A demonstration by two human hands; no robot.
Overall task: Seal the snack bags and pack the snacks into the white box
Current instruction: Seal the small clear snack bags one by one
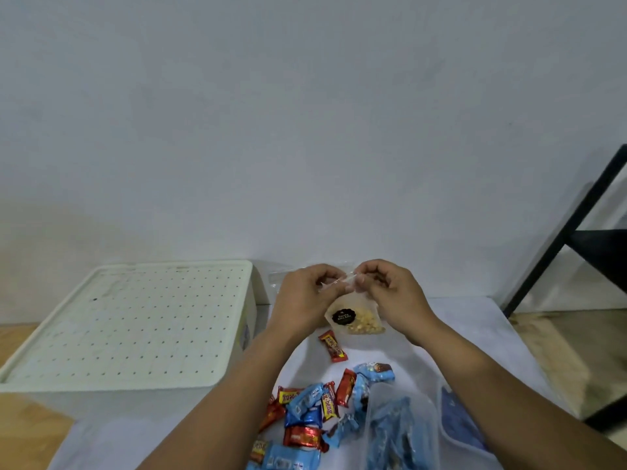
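Both hands, the left hand [307, 296] and right hand [390, 293], pinch the top edge of a clear snack bag [356, 317] held between them. Below them lies a white-covered bench [475, 337] against a pale wall [305, 113]. The lidded white box [129, 320] sits left of the hands; wrapped snacks [315, 412] lie nearer the person.

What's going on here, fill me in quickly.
A person is pinching the top edge of a clear snack bag of pale snacks with both hands, left hand and right hand, apparently sealing it. The white box sits to the left with its lid on. Loose wrapped snacks lie on the white cloth nearer the person, not yet packed.
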